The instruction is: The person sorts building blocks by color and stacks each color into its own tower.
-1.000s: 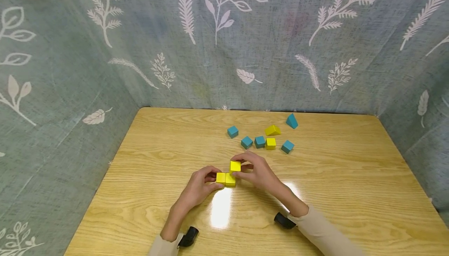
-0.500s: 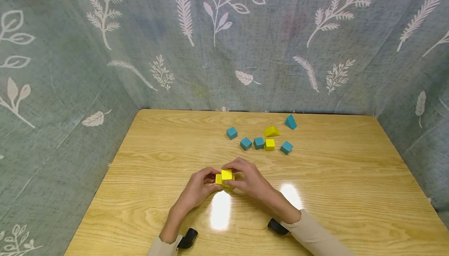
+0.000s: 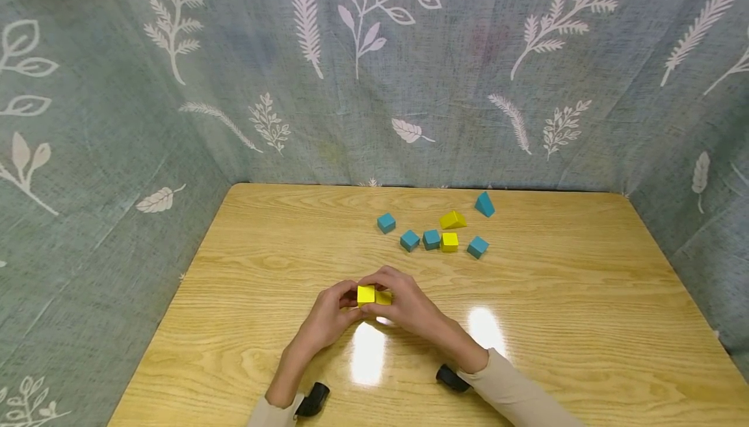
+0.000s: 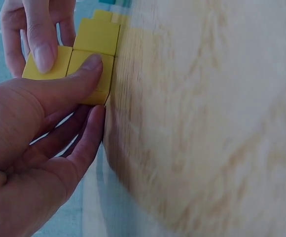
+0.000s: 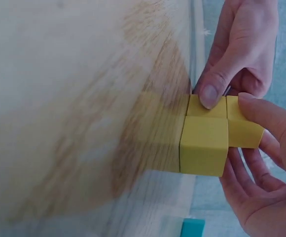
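Top yellow cube (image 3: 365, 294) shifted left, right hand (image 3: 406, 299) pinching it.

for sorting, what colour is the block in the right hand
Yellow; the block shows best in the right wrist view.

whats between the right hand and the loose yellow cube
In the head view, only bare wooden table lies between the right hand and the loose yellow cube.

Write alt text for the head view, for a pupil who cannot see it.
A person's hands hold a small stack of yellow cubes on a wooden table, with a lower yellow cube beside it. Farther back are four blue cubes, another yellow cube, a yellow wedge and a blue wedge.
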Demonstrator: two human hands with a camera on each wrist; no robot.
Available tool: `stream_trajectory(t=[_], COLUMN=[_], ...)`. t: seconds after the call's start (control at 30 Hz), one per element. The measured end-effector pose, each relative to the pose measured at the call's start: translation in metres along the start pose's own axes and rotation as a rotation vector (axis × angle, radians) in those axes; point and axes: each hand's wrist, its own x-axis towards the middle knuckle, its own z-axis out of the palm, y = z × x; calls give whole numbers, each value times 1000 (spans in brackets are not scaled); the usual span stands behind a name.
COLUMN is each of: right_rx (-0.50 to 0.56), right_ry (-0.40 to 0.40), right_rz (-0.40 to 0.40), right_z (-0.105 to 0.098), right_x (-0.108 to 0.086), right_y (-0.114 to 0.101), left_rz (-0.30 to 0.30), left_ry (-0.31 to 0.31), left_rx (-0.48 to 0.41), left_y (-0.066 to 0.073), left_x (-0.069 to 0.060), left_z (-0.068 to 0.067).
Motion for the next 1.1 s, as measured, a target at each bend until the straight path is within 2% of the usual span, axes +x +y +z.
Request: stream_trajectory(t=[0.33,0.57,0.83,1.1], right_rx=[4,16,18,21], right_ry=[0,-14,-42,-32], right_rz=[18,38,1,-33], right_z=[2,1,-4,-31], right_x=[0,0,-2,-4], right_y=[1,1,5,14], left_rz=[43,66,37,-5], left_ry=[-21,-12,-13,16], left_rx=[5,7,-45,-33], left_y=[1,2,1,3], left_x=[0,2,2,2], left_z=[-3,-5,-4,-3])
